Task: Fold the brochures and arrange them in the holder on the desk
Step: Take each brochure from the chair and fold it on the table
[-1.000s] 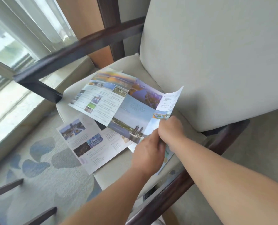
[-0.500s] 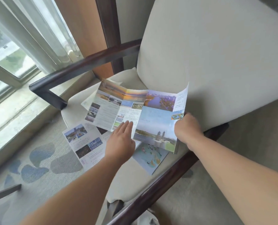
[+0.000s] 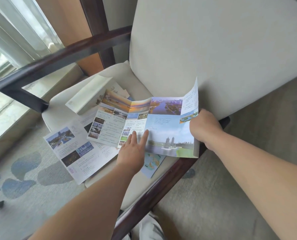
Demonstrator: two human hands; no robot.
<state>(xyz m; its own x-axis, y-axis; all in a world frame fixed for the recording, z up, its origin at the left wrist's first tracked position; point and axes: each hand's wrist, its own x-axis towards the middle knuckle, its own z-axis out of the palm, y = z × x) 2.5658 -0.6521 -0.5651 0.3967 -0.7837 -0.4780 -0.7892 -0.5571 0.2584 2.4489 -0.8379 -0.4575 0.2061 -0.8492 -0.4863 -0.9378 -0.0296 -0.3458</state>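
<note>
A colourful unfolded brochure (image 3: 144,122) lies spread over the chair seat (image 3: 109,75). My right hand (image 3: 204,129) grips its right edge, where the end panel stands up against the backrest. My left hand (image 3: 133,149) lies flat with straight fingers on the brochure's lower middle. A second open brochure (image 3: 75,151) hangs over the seat's front left edge. A white folded one (image 3: 88,94) lies behind, and a blue map sheet (image 3: 152,164) peeks out beneath my left hand. No holder is visible.
The cream armchair has dark wooden armrests (image 3: 57,56) on the left and a dark rail (image 3: 161,191) on the right. A window with curtains (image 3: 14,32) is at the left. Patterned carpet (image 3: 23,170) covers the floor.
My left hand let go of the brochure's right edge and moved left to lie flat on it. The brochure opened out flatter; my right hand kept hold of the right edge.
</note>
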